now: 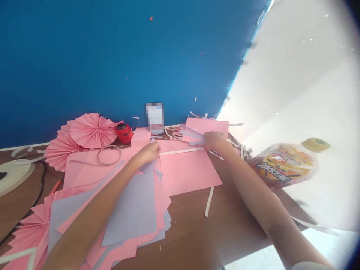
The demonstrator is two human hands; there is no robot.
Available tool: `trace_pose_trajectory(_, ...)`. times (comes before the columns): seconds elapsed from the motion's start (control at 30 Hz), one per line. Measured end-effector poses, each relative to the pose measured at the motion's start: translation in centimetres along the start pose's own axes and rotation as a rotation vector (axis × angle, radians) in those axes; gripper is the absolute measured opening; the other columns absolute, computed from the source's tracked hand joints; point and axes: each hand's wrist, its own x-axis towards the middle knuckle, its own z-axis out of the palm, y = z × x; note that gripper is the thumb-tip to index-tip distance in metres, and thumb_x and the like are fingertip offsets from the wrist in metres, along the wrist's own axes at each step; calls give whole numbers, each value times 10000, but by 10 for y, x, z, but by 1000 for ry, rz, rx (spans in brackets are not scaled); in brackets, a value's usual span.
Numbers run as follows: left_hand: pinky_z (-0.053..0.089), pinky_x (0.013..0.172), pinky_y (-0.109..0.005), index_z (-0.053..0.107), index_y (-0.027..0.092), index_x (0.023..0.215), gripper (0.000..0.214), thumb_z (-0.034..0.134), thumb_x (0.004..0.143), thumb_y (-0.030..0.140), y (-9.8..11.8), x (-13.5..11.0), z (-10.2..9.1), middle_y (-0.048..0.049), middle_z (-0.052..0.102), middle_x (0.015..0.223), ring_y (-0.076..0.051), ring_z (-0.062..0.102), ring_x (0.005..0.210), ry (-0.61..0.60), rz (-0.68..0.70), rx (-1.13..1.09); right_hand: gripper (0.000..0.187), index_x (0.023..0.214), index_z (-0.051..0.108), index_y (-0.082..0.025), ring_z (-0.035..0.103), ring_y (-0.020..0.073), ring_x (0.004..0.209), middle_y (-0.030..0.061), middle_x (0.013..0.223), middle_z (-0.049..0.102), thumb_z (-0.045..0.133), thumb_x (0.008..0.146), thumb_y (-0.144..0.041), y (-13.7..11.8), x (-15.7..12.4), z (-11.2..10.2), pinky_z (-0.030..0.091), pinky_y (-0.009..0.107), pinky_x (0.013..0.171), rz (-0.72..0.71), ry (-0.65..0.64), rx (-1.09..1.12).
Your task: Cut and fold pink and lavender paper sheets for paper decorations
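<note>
A narrow white strip [181, 151] stretches across a pink paper sheet [188, 172] on the brown table. My left hand [150, 153] is closed at the strip's left end, fingertips pinched together. At its right end, my right hand [215, 141] is closed too, with its fingers partly hidden from view. Under my left forearm lies an uneven pile of pink sheets and grey-lilac sheets [135, 210]. Just beyond my right hand are another pink sheet [206, 125] and some grey-lilac pieces [194, 138].
Pleated pink paper fans [97, 131] stand at the left, beside a red rounded object [123, 134] and a thin ring [109, 155]. A phone [155, 118] leans on the blue wall. To the right is a yellow-capped bottle [287, 163]. Loose white strips [209, 202] lie about.
</note>
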Motion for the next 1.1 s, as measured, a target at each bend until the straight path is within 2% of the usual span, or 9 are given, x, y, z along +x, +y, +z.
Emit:
trace_pose_trajectory(0.57,365,647,-282,521,194,865,88,461,801,183,2,0,1,-66,605,864,-213,558,807,-12,30,91,468,1170,608,-128,637,307,967,187,1072,655,591,703,-132,0,-2,-1,477,361,774,2,-7,-7)
trace_pose_trajectory(0.83,381,697,-284,544,188,916,161,423,815,157,8,-4,1,-92,627,978,-223,568,896,-7,35,167,457,1151,626,-110,639,314,979,199,1055,661,608,695,-124,-2,0,1,485,368,784,4,6,-8)
trace_pose_trajectory(1.1,366,656,-300,555,165,984,247,362,834,134,15,-12,6,-123,627,979,-246,575,856,6,42,317,486,1171,625,-115,630,328,998,209,1083,652,629,685,-142,-4,6,5,481,380,782,6,0,-24)
